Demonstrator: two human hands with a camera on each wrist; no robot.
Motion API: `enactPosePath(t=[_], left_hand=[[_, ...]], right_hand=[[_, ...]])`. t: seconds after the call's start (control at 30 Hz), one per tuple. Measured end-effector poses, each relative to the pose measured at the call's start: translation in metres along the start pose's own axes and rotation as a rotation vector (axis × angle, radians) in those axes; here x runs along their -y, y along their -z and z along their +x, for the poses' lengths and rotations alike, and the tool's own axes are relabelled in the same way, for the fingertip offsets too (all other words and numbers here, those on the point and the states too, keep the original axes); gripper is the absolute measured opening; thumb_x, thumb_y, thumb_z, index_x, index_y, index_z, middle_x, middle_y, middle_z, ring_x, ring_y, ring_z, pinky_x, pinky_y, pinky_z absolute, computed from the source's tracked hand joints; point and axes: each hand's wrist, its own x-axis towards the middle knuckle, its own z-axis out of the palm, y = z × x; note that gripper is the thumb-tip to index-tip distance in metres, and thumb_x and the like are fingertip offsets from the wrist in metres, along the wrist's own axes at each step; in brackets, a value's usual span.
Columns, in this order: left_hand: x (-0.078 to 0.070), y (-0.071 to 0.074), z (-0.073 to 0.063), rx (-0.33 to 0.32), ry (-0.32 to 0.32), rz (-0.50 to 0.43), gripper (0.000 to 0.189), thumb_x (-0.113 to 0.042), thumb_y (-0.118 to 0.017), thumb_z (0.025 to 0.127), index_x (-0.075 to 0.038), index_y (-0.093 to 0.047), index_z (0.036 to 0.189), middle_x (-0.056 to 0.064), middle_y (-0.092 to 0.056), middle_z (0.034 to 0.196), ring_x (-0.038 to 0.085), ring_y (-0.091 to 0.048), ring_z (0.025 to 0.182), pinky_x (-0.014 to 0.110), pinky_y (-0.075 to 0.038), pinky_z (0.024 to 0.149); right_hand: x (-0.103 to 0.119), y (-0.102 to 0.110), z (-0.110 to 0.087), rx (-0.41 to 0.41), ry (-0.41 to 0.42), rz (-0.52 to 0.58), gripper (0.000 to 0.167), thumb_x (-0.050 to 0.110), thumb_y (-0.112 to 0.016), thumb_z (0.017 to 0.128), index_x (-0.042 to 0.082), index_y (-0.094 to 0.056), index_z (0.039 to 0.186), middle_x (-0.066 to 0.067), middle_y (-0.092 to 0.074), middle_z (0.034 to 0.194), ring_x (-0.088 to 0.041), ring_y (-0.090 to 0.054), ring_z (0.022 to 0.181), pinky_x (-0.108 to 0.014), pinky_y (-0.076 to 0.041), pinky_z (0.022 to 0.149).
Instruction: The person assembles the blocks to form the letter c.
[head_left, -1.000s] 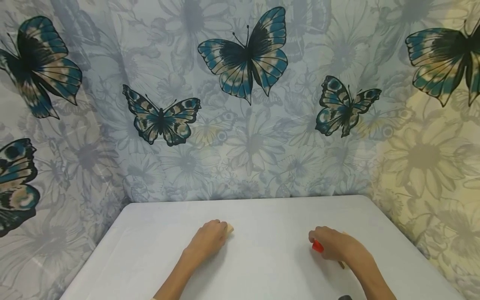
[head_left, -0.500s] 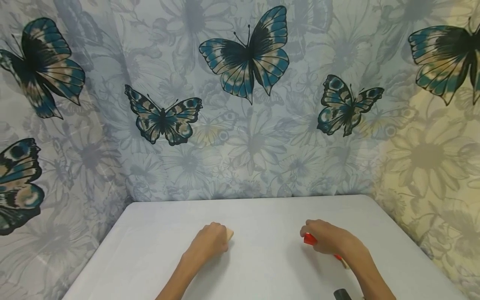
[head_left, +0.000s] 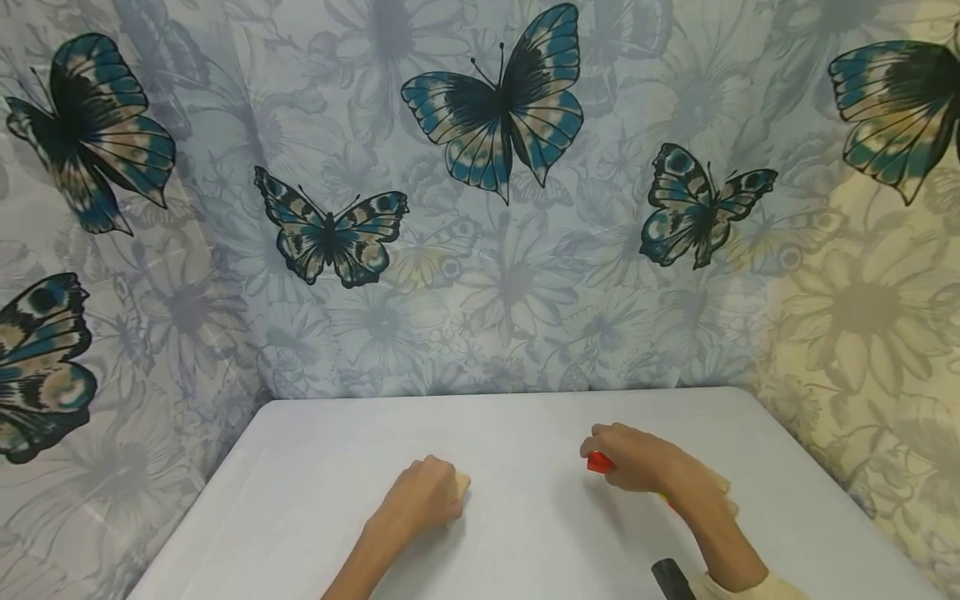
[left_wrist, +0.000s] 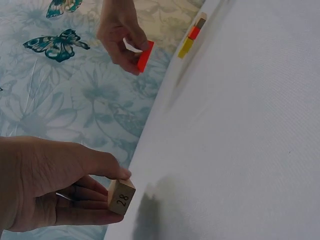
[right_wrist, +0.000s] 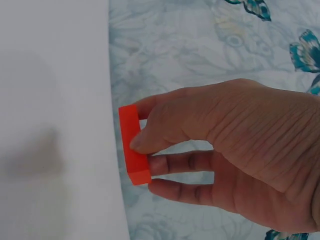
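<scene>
My left hand grips a plain wooden block between thumb and fingers, and the number 28 shows on its end in the left wrist view. On the right, my right hand pinches a red block by its long sides, thumb on one face. Both hands are raised over the white table, with shadows beneath them. Behind the right hand, a yellow block, another red block and wooden ones lie together on the table; the right forearm partly covers them in the head view.
The white table has rounded far corners and meets a wall hung with butterfly-print cloth. A dark, rod-like object shows beside the right sleeve at the bottom edge.
My right hand has moved left and farther from me with the red block, uncovering more of the blocks behind it. The left hand has come slightly nearer, still holding the wooden block.
</scene>
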Motion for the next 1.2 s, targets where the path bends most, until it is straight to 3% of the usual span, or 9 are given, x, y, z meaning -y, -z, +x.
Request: enactPosePath(t=[0.17, 0.4, 0.9, 1.2], left_hand=[[-0.004, 0.001, -0.003, -0.002, -0.010, 0.022, 0.021, -0.015, -0.079, 0.076, -0.011, -0.061, 0.067, -0.006, -0.052, 0.061, 0.004, -0.040, 0.052, 0.014, -0.034, 0.046], [-0.010, -0.003, -0.006, 0.058, 0.012, -0.065, 0.018, -0.018, -0.083, 0.079, -0.009, -0.068, 0.075, -0.007, -0.054, 0.063, 0.001, -0.041, 0.054, 0.014, -0.037, 0.048], [-0.019, -0.013, -0.007, 0.145, 0.099, -0.051, 0.024, -0.024, -0.086, 0.080, -0.006, -0.071, 0.081, -0.003, -0.054, 0.067, 0.006, -0.044, 0.056, 0.017, -0.039, 0.051], [-0.018, -0.017, -0.007, 0.135, 0.081, -0.046, 0.025, -0.024, -0.088, 0.079, -0.007, -0.069, 0.078, -0.005, -0.054, 0.066, 0.004, -0.043, 0.054, 0.016, -0.038, 0.049]], right_hand=[[0.008, -0.003, 0.013, 0.008, 0.016, 0.005, 0.035, -0.010, -0.075, 0.081, 0.010, -0.076, 0.110, 0.001, -0.068, 0.097, -0.015, -0.060, 0.087, -0.034, -0.060, 0.079], [0.016, -0.006, 0.026, -0.007, 0.067, -0.019, 0.036, -0.011, -0.074, 0.080, 0.011, -0.076, 0.109, 0.000, -0.068, 0.097, -0.014, -0.060, 0.086, -0.030, -0.057, 0.076], [0.041, -0.025, 0.061, 0.063, 0.030, -0.011, 0.039, -0.008, -0.076, 0.084, 0.006, -0.074, 0.120, -0.004, -0.071, 0.106, -0.018, -0.062, 0.093, -0.036, -0.062, 0.087], [0.054, -0.034, 0.074, 0.088, 0.018, -0.026, 0.038, -0.007, -0.079, 0.084, 0.006, -0.075, 0.120, -0.003, -0.072, 0.107, -0.020, -0.066, 0.098, -0.038, -0.063, 0.091]])
